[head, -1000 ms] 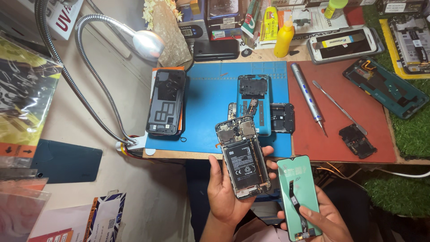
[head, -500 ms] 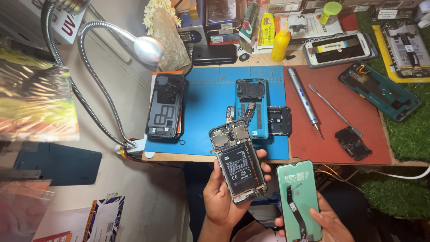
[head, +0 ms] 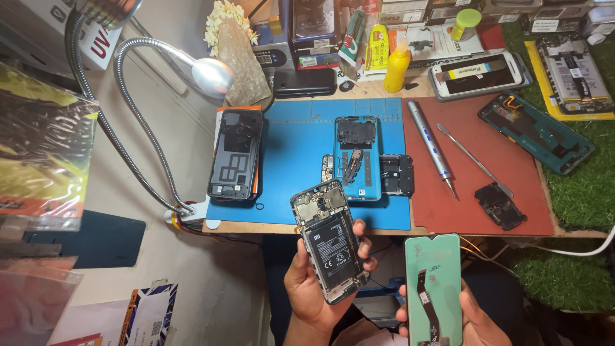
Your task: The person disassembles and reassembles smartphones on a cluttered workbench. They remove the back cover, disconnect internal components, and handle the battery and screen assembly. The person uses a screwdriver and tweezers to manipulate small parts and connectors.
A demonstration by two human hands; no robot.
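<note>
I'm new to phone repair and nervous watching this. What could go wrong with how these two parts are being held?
Both parts are held off the bench edge, over the lap. The left hand has only a one-handed grip on the opened phone, so a slip could drop it with its battery and boards exposed. The right hand holds the green display panel by its lower end; its flex cable lies bare and might snag or crease.

Scene was evenly, brightly lit; glare was seen on the lamp head (head: 213,75). Plastic bags (head: 41,160) left of lamp were blurred, w/ slight edge distortion.
</note>
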